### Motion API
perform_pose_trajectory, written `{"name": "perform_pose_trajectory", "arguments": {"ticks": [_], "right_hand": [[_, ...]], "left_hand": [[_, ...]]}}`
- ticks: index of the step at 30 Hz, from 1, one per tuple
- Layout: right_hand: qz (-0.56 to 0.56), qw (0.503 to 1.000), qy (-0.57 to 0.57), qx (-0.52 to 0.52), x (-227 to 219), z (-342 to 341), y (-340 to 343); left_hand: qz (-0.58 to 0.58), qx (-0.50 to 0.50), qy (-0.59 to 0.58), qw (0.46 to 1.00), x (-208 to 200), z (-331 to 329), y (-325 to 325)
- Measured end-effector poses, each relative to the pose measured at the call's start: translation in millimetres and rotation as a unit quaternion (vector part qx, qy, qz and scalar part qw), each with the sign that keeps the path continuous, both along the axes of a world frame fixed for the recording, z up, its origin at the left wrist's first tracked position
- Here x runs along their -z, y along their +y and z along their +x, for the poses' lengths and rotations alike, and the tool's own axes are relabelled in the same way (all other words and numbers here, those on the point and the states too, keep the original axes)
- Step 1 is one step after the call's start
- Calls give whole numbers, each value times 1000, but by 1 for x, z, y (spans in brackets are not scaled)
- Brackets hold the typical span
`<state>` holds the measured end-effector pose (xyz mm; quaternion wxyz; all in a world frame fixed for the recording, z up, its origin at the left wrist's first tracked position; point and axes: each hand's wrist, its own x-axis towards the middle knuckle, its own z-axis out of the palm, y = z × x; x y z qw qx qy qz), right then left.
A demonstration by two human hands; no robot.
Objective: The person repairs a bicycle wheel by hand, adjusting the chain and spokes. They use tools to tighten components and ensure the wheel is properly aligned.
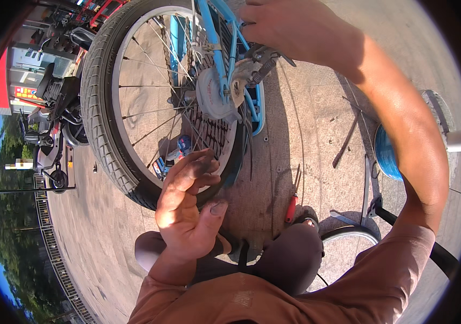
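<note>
A bicycle rear wheel (101,92) with a black tyre stands in front of me, joined to a light blue frame (212,32). A white round hub cover (211,94) sits at its axle, beside a brake part with a spring (263,72). My left hand (190,202) is open at the wheel's near edge, fingers bent and thumb apart, with dark smudges on the fingertips. Farther off, my right hand (284,27) reaches in beside the blue frame at the top of the view. Its fingers are curled and partly hidden, so what they hold does not show.
A red-handled screwdriver (292,208) lies on the paving near my foot. Farther right are a dark rod (347,140), a flat metal bar (366,186), a curved tube (352,231) and a blue roll (387,154). Parked scooters (52,135) stand at the left.
</note>
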<state>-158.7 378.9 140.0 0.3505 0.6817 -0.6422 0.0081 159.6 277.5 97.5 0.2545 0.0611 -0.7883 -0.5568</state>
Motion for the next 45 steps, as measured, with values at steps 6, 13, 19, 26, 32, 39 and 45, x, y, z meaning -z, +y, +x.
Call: {"name": "perform_pose_trajectory", "arguments": {"ticks": [6, 13, 19, 26, 32, 39, 45], "right_hand": [[-10, 997, -15, -72, -6, 27, 13], [-98, 990, -15, -98, 10, 47, 1], [-214, 967, -25, -138, 4, 43, 4], [-469, 780, -412, -44, 85, 22, 12], [-253, 550, -796, -11, 202, 83, -25], [-244, 462, -851, -51, 219, 105, -64], [-272, 428, -861, -51, 219, 109, -61]], "left_hand": [[-207, -144, -64, 966, 35, -114, -2], [59, 102, -108, 987, -3, -156, -16], [86, 86, -68, 990, -4, -160, -1], [168, 4, -54, 984, -15, -155, -51], [113, 4, -41, 993, -6, -162, -70], [48, 17, -28, 998, 3, -170, -64], [30, 72, -13, 997, 3, -170, -63]]}}
